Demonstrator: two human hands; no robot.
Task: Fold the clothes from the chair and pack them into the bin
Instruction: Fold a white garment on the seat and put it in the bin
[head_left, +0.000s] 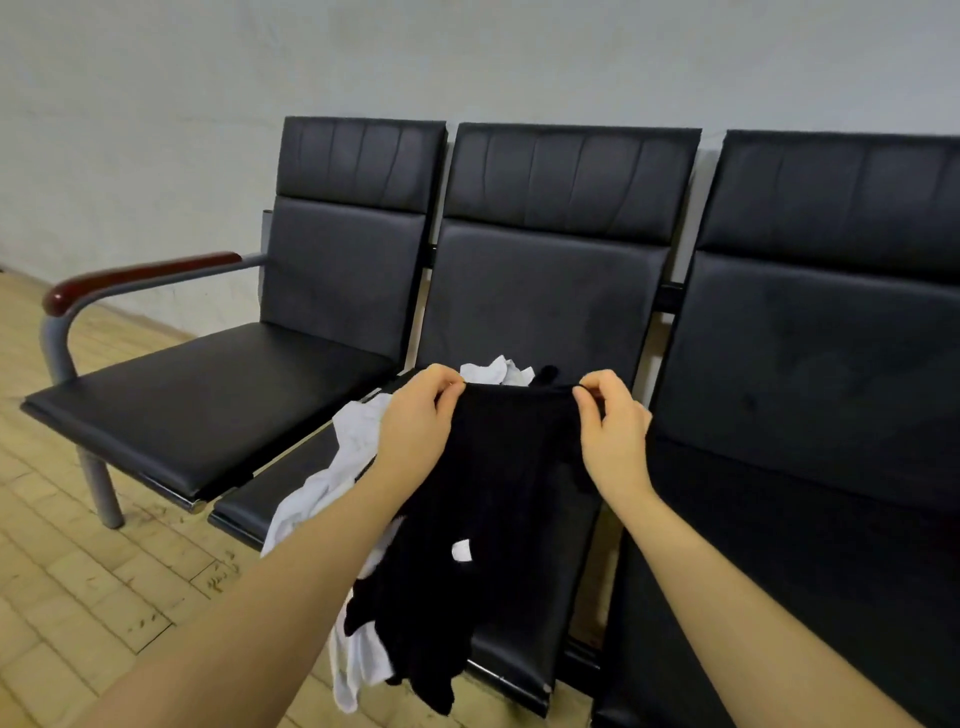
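At frame centre: both hands pinch a black garment (498, 499) by its top edge over the middle chair seat (524, 639).
Left hand (415, 426) and right hand (613, 436) each have fingers closed on an upper corner; cloth hangs down between the forearms, lower end trailing past the seat's front edge. White clothes (353, 436) lie on the seat, left of and behind it.

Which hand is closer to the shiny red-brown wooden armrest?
The left hand. It pinches the black garment on the side toward the red-brown wooden armrest, which is far off to its left. The right hand pinches the garment's other corner, farther away.
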